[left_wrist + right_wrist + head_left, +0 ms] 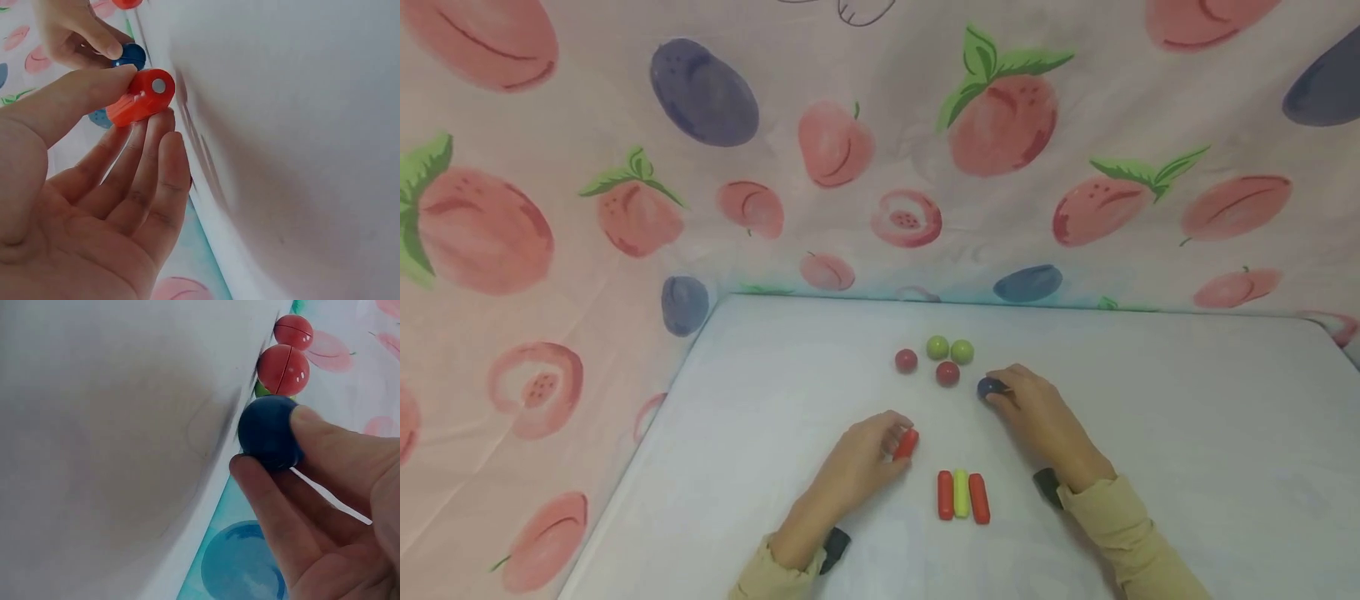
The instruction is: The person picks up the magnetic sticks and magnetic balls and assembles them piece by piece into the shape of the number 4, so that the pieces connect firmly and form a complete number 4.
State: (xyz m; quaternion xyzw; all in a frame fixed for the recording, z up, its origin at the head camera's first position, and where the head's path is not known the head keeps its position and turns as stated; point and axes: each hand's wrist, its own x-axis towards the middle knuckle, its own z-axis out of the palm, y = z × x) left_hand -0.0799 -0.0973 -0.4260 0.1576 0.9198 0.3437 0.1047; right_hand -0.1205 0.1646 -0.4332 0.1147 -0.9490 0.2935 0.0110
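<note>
Left hand (861, 460), red stick (907, 443) diagonally rightward

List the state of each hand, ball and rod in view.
Left hand: pinching the held red rod.
Held red rod: between the left thumb and fingers.
Right hand: pinching the blue ball.
Blue ball: held; table contact unclear.
Red balls: loose on the white tabletop, apart.
Green balls: loose, side by side.
Yellow rod: lying between the loose red rods.
Loose red rods: lying flat.

Fingers (272, 500) pinch a blue ball (267, 431) (two red balls (283, 370) beyond)
</note>
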